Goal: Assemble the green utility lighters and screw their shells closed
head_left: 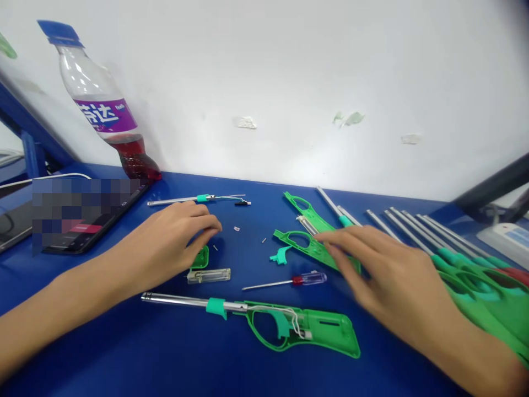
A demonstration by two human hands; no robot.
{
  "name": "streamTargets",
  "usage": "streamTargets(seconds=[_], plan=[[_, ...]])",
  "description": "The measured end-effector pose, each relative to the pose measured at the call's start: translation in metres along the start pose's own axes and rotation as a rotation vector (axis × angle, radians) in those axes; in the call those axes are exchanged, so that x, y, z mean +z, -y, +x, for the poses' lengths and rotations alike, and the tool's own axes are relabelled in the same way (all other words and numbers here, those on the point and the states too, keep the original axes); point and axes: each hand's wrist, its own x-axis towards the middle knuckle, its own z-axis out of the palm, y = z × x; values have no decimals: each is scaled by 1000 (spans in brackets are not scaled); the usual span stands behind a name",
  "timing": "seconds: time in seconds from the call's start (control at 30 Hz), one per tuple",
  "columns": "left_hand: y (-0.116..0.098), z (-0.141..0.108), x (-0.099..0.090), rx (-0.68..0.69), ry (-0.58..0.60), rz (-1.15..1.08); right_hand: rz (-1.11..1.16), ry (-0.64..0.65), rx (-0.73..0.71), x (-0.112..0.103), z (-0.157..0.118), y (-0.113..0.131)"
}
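My left hand [176, 237] hovers left of centre, fingers bent and thumb tip close to the index finger; whatever lies between them is too small to tell. Beneath it are a small green cap piece [201, 258] and a clear fuel tank [209, 275]. My right hand [384, 270] pinches the upper edge of a green lighter handle half [303, 242], covering its wide end. Just behind lies another green handle half [303, 207] with a clear tank [308, 225]. A teal trigger [281, 255] rests near my right fingertips. In front lies an opened gas lighter [330, 331] with wires showing.
A small screwdriver [308, 279] lies mid-table. Behind are a metal lighter tube [177, 200] and tiny loose parts, including a small clip [236, 228]. Several green lighters [487, 298] are stacked at right. A drink bottle [107, 110] and a phone [99, 220] stand at left, the white wall behind.
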Motion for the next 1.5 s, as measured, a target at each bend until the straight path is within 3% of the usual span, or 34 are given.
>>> streamTargets(seconds=[0.23,0.53,0.97,1.23,1.5], plan=[[11,4,-1,47,61,-55,-30,62,36,1,5,-35],[23,1,8,33,55,-151,-175,152,34,4,-1,-65],[3,5,-3,-15,133,-137,-32,209,-211,23,-7,-48],[-10,-1,5,-17,60,-32,-39,187,-171,18,-3,-44],[-8,-10,12,123,123,58,-23,181,-163,24,-5,-47]])
